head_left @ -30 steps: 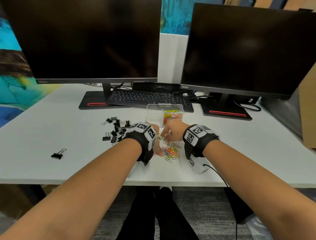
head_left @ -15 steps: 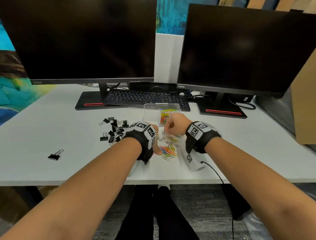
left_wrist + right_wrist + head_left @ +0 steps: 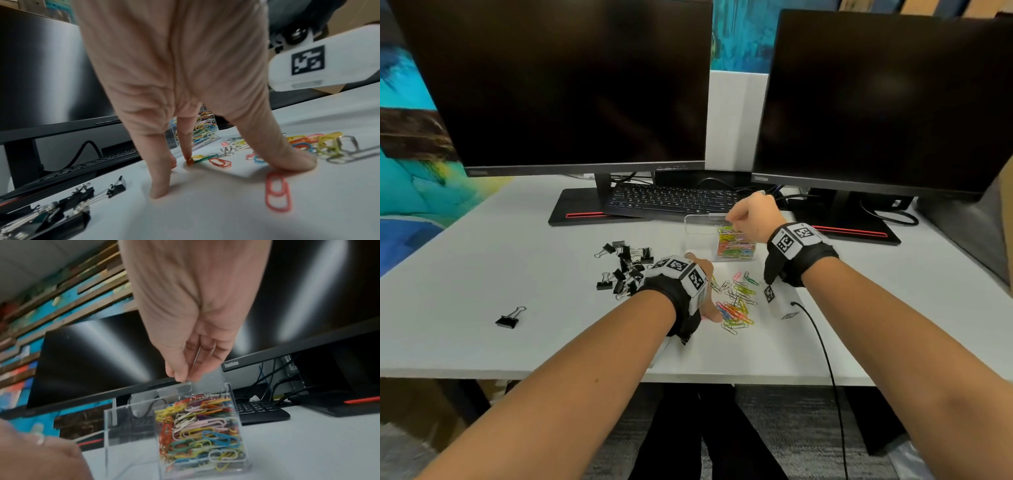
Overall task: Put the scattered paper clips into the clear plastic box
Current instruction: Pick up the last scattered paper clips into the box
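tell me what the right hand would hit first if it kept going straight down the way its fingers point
The right hand points down over the clear plastic box. Going straight on, its fingertips would probably meet the box's top rim first, then the heap of coloured paper clips inside; depth is hard to judge.

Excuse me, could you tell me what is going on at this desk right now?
A person is sorting paper clips into a clear plastic box. The right hand hovers over the box's filled compartment, fingers pinched together; whether it holds a clip is unclear. The left hand presses its fingertips on the desk beside the loose paper clips. Black binder clips lie to the left.
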### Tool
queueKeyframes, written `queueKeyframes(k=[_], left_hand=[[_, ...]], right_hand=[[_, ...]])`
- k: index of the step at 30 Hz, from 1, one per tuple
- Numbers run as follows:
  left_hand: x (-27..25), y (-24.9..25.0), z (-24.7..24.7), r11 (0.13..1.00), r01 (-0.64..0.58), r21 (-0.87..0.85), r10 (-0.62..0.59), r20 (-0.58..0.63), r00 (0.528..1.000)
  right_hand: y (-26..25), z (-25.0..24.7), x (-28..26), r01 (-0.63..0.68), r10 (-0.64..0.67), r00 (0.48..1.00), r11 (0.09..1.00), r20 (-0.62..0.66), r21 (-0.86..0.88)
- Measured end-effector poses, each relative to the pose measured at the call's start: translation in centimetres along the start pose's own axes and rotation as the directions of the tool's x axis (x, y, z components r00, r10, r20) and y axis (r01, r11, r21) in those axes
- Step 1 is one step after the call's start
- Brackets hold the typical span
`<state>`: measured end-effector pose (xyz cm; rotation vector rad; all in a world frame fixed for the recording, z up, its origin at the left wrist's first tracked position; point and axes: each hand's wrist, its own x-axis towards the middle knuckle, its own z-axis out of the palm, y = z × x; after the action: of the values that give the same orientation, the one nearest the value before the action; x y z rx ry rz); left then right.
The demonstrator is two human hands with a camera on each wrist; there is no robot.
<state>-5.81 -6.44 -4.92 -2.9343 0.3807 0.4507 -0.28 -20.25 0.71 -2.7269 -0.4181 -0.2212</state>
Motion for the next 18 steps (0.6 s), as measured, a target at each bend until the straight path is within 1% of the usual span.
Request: queueKeyframes(k=[2,4,6,8,10,12,14,18], left_hand=[[-0.2,0.1,-0.2,1.000,0.006,-0.013,-0.006,0.001,1.000],[0.0,0.1,-0.2,1.000,0.013,-0.017,-0.013,0.013,1.000],[0.5,0.1,0.0,1.000,0.009,-0.019,-0.009,0.014,1.000],[0.5,0.2,-0.1,1.000,0.001,-0.027,-0.001,0.035,0.999],[-0.2,0.5,-0.5,1.000,0.002,-0.019,0.000,0.056,0.998],[-0.3,0.7,-0.5,1.000,0.003,0.000,-0.003,0.068,0.998],[-0.5,0.9,-0.8,1.000,-0.023,0.013,0.022,0.042,0.999],[-2.0,1.5,-1.9,0.998,-0.060,-0.018,0.061,0.006,0.998]], right_hand=[[0.3,-0.5,-1.3,0.018,-0.013,0.997,0.998,-0.081,0.057],[0.7,-0.8,-2.7,0.022,-0.015,0.996,0.997,-0.086,0.074],[1.3,-1.0,-4.0,0.013,-0.013,0.999,1.000,-0.029,0.010],[2.2,-1.0,-5.3,-0.004,0.013,0.996,0.995,0.092,-0.103],[3.3,-0.6,-6.4,-0.022,0.070,0.975,0.975,0.211,-0.223],[4.3,0.0,-7.1,-0.063,0.145,0.947,0.959,0.287,-0.276],[5.0,0.6,-7.4,-0.110,0.199,0.930,0.952,0.308,-0.285],[5.8,1.6,-6.9,-0.167,0.239,0.926,0.954,0.293,-0.250]])
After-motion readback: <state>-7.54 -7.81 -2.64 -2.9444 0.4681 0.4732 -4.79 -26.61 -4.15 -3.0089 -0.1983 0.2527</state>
